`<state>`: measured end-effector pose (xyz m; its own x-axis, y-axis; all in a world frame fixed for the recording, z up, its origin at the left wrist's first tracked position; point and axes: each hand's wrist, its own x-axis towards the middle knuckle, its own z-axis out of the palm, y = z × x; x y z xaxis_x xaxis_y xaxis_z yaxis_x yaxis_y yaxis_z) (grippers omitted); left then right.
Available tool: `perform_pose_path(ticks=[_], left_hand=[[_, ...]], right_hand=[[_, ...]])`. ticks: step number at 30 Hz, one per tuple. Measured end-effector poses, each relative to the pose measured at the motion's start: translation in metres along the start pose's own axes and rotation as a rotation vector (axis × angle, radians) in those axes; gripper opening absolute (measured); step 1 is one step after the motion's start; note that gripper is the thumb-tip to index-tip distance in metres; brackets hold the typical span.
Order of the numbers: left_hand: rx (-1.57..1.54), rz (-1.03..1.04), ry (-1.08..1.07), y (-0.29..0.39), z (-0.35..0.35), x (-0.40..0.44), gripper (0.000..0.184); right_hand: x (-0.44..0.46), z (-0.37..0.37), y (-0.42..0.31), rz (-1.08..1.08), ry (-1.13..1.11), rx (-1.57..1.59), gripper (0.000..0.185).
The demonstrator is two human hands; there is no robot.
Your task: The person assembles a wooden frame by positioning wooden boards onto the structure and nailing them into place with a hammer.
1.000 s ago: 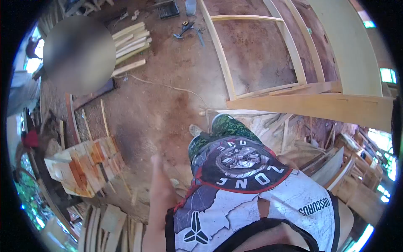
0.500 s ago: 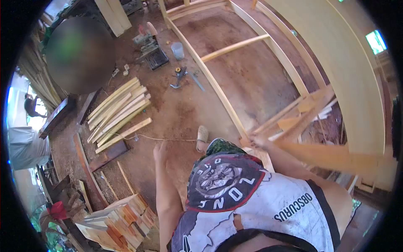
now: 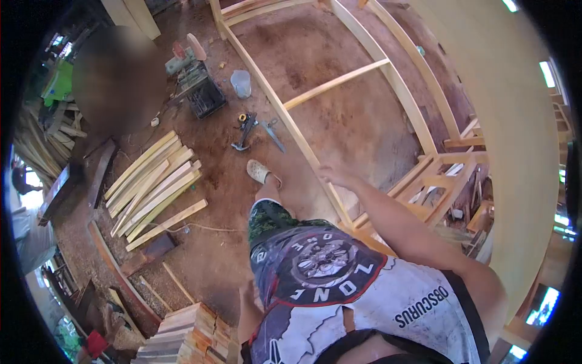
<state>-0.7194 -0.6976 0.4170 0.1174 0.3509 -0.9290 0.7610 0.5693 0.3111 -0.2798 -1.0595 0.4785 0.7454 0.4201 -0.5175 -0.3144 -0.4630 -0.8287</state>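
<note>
My right hand (image 3: 332,176) is on the long near rail of a pale wooden frame (image 3: 260,73), its fingers curled over the edge. The frame stands ahead and to the right, with a crossbar between its long sides. Low beside my shirt, my left hand (image 3: 247,297) hangs near my hip; its fingers are too unclear to read, and I see nothing in it. One foot in a light clog (image 3: 257,171) is on the dirt floor, left of the rail.
Left on the floor lies a pile of wooden strips (image 3: 154,182). Ahead are a dark power tool (image 3: 203,91), a plastic container (image 3: 240,84), a hammer (image 3: 244,132) and a handsaw (image 3: 274,136). Stacked wood blocks (image 3: 188,333) stand lower left. A large curved panel (image 3: 515,151) rises at right.
My right hand has moved from the frame's near corner forward along the rail. My left hand has drawn back towards my hip. The view has shifted, and my clogged foot is farther forward.
</note>
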Motion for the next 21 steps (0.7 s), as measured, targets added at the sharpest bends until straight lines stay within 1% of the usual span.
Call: perform_pose_path(ticks=[1, 3, 4, 5, 6, 7, 8, 9, 10, 11, 12, 13, 14, 15, 16, 17, 18, 19, 20, 21], left_hand=[[0.010, 0.077, 0.010, 0.011, 0.018, 0.033, 0.028], [0.005, 0.252, 0.016, 0.049, 0.060, 0.088, 0.030], [0.008, 0.342, 0.005, 0.075, 0.081, 0.110, 0.030], [0.015, 0.427, -0.010, 0.106, 0.104, 0.126, 0.031], [0.119, 0.573, -0.124, 0.137, 0.123, 0.153, 0.033], [0.107, 0.571, 0.000, 0.186, 0.159, 0.099, 0.037], [0.145, 0.732, -0.029, 0.221, 0.178, 0.043, 0.042], [0.251, 0.949, 0.114, 0.239, 0.204, 0.080, 0.045], [0.195, 0.925, -0.101, 0.254, 0.208, 0.014, 0.045], [0.165, 1.047, -0.194, 0.256, 0.223, 0.018, 0.043], [0.043, 1.047, -0.276, 0.348, 0.270, -0.018, 0.039], [-0.085, 1.127, -0.361, 0.351, 0.289, -0.035, 0.034], [-0.102, 1.109, -0.352, 0.348, 0.296, -0.047, 0.034], [-0.114, 1.111, -0.420, 0.344, 0.302, -0.054, 0.035], [-0.128, 1.120, -0.488, 0.343, 0.305, -0.055, 0.036], [-0.142, 1.103, -0.481, 0.336, 0.309, -0.035, 0.036], [0.050, 1.018, -0.357, 0.321, 0.317, -0.001, 0.036], [0.247, 0.916, -0.237, 0.309, 0.322, 0.032, 0.036], [0.245, 0.888, -0.235, 0.296, 0.325, 0.059, 0.036], [0.303, 0.750, -0.196, 0.281, 0.326, 0.084, 0.046]], right_hand=[[-0.005, -0.008, 0.007, 0.063, 0.010, -0.026, 0.033], [-0.012, -0.034, 0.076, 0.147, 0.034, -0.137, 0.032], [-0.036, -0.046, 0.076, 0.199, 0.089, -0.080, 0.029], [-0.052, -0.058, 0.056, 0.258, 0.131, -0.036, 0.026], [-0.060, -0.074, 0.081, 0.151, 0.133, -0.135, 0.025], [-0.069, -0.083, 0.113, 0.053, 0.132, -0.222, 0.024], [-0.084, -0.080, 0.116, 0.104, 0.221, -0.177, 0.024], [-0.098, -0.074, 0.108, 0.153, 0.312, -0.129, 0.024], [-0.107, -0.066, 0.104, 0.149, 0.305, -0.146, 0.024], [-0.113, -0.062, 0.099, 0.233, 0.293, -0.246, 0.025], [-0.065, -0.118, -0.004, 0.395, 0.228, -0.378, 0.027], [-0.060, -0.121, -0.020, 0.404, 0.218, -0.399, 0.027], [-0.051, -0.115, -0.035, 0.317, 0.273, -0.356, 0.031], [-0.040, -0.108, -0.050, 0.230, 0.326, -0.312, 0.035], [-0.029, -0.105, -0.063, 0.234, 0.315, -0.331, 0.035], [-0.019, -0.098, -0.075, 0.104, 0.269, -0.384, 0.036], [-0.012, -0.090, -0.084, -0.019, 0.219, -0.432, 0.038], [0.000, -0.079, -0.100, 0.006, 0.203, -0.440, 0.038], [0.014, -0.070, -0.114, -0.021, 0.125, -0.472, 0.039], [0.027, -0.060, -0.121, -0.048, 0.045, -0.501, 0.040]])
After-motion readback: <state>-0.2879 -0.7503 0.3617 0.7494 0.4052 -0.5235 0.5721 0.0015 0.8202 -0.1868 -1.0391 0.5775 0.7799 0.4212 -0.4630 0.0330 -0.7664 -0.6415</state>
